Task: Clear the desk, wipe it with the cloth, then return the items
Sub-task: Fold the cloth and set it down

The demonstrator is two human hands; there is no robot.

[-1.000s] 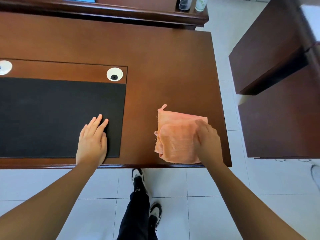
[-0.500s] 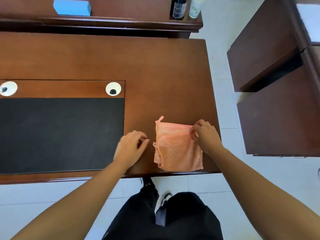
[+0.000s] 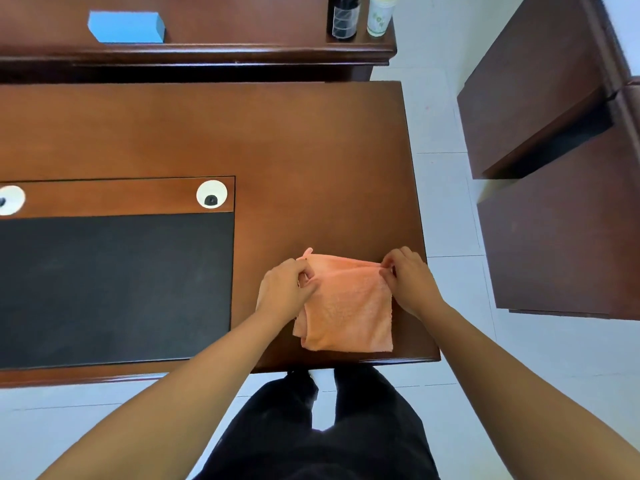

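Both hands pinch the cloth (image 3: pixel 346 306) at its far corners: left hand (image 3: pixel 282 292) fingers (image 3: pixel 306 271) clamped on one, right hand (image 3: pixel 410 280) on the other. Cloth lies folded on the surface (image 3: pixel 277 140), trailing back from the fingers toward its near edge. Keep both pinches level, lift together, fold square.

Folded orange terry cloth (image 3: pixel 349 306) lies on brown wooden surface (image 3: pixel 311 150), between left hand (image 3: pixel 284 292) and right hand (image 3: pixel 410 282). Black rectangular desk mat (image 3: pixel 114 289) left of left hand. Blue rectangular block (image 3: pixel 126 27), dark glass bottle (image 3: pixel 344 17) on raised shelf (image 3: pixel 242 51) well beyond both hands.
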